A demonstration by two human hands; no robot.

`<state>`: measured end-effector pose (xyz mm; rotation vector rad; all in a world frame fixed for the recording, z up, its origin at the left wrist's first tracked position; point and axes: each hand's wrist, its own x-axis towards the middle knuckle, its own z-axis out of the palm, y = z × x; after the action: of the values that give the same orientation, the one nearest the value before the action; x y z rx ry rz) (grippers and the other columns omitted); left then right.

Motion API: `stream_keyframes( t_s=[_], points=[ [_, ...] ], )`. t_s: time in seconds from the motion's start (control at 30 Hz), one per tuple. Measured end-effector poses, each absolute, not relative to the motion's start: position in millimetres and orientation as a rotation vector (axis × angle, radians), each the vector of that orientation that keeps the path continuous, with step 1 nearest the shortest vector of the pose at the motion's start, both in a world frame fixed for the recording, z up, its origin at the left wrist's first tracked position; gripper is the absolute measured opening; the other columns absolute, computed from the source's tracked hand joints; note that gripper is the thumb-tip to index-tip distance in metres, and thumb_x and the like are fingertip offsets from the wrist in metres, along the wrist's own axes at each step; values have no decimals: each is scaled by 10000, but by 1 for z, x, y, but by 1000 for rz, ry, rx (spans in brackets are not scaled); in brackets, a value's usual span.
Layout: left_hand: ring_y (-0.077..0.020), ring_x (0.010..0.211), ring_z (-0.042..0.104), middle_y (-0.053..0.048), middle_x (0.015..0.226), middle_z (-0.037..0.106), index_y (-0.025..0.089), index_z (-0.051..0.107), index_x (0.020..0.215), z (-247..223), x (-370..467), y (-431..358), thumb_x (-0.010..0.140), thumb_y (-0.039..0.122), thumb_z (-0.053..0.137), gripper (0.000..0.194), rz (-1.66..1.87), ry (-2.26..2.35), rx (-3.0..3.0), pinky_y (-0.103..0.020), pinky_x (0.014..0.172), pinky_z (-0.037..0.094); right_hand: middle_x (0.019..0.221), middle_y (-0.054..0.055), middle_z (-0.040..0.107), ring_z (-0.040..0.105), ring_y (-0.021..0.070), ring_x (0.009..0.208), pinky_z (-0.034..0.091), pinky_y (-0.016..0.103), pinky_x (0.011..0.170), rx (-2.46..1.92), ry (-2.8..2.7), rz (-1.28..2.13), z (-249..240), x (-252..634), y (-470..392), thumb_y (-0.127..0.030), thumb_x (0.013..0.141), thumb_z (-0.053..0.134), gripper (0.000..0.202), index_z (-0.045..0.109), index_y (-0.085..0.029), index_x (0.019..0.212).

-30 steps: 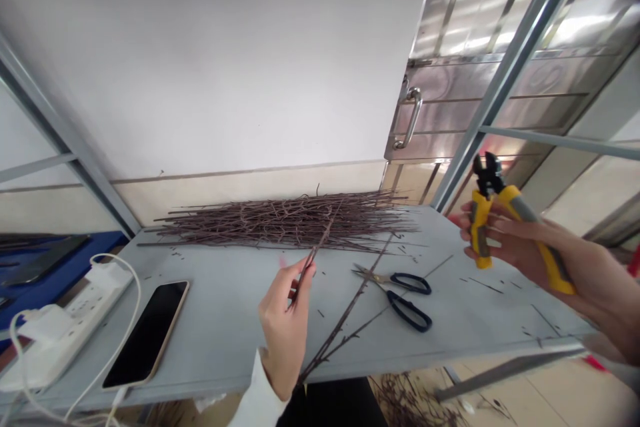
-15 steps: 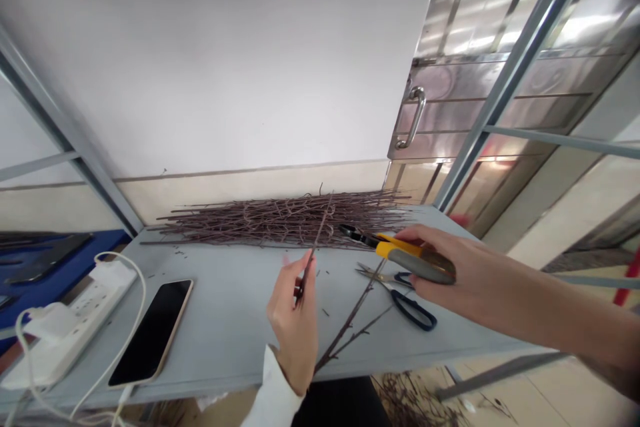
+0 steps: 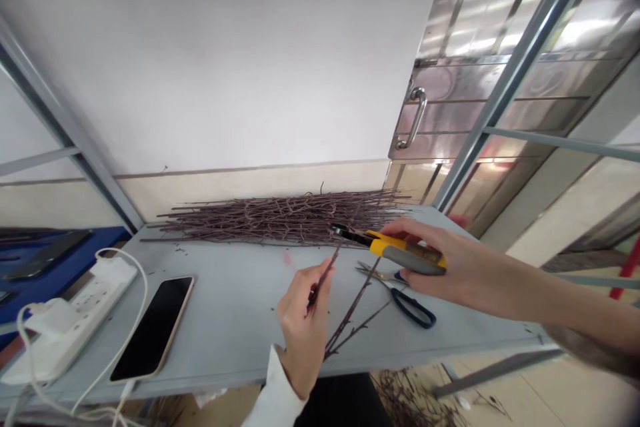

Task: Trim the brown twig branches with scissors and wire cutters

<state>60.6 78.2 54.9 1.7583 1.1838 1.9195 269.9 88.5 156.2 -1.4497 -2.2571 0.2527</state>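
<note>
My left hand (image 3: 304,320) is closed around a thin brown twig (image 3: 327,275), which points up and away from me. More branching twigs (image 3: 354,303) slant out beyond that hand to the right. In my right hand (image 3: 445,263) is a pair of cutting pliers (image 3: 407,255) with yellow and grey handles. Their dark jaws sit just above the tip of the held twig; whether they touch it I cannot tell. Below the pliers, dark-handled scissors (image 3: 413,308) lie on the table, their blades partly crossed by a twig.
A long pile of twigs (image 3: 270,220) lies along the back of the grey table (image 3: 220,320). To the left are a phone (image 3: 153,327), a white power strip (image 3: 83,303) with cables, and a blue surface (image 3: 107,238). Cut twigs (image 3: 415,400) litter the floor. Metal frame posts (image 3: 510,87) flank the table.
My left hand has shifted slightly right, and the twig in it now ends much lower, its long thin upper part no longer showing. The pliers have moved a little left.
</note>
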Motion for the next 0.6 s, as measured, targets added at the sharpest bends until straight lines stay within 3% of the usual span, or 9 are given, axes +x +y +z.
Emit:
stream_keyframes(
  t_s=[0.07, 0.13, 0.3, 0.43, 0.6],
  points=[
    [-123, 659, 637, -51, 829, 727, 179, 694, 894, 56, 59, 78, 858, 197, 586, 115, 1855, 1207, 1734, -207, 592, 490, 947, 1, 666, 639, 170, 773, 496, 243, 590, -1468, -2293, 353, 157, 269, 92, -327, 763, 592, 353, 529, -293, 1109],
    [-118, 637, 631, -40, 822, 729, 190, 701, 886, 57, 57, 79, 862, 221, 583, 124, 1794, 1236, 1695, -204, 585, 481, 839, -11, 641, 608, 156, 706, 465, 242, 566, -1470, -2316, 378, 159, 266, 95, -343, 779, 572, 277, 510, -275, 1040],
    [-130, 693, 636, -49, 888, 743, 197, 711, 889, 60, 54, 80, 860, 275, 584, 151, 1691, 1229, 1605, -211, 643, 481, 597, -61, 510, 463, 115, 500, 342, 224, 464, -1410, -2337, 166, 158, 258, 96, -290, 762, 560, 178, 422, -247, 865],
    [-108, 574, 557, -57, 821, 736, 185, 711, 840, 62, 55, 80, 842, 341, 600, 191, 1661, 1275, 1495, -206, 546, 433, 689, -27, 592, 494, 105, 480, 357, 214, 450, -1301, -2276, -4, 146, 251, 97, -242, 744, 535, 179, 417, -231, 878],
    [-83, 443, 386, -2, 552, 612, 180, 699, 812, 67, 59, 78, 819, 406, 606, 245, 1589, 1318, 1400, -200, 421, 323, 849, 46, 660, 622, 171, 651, 401, 237, 476, -1226, -2158, -450, 119, 245, 104, -238, 782, 506, 140, 464, -219, 914]
  ],
)
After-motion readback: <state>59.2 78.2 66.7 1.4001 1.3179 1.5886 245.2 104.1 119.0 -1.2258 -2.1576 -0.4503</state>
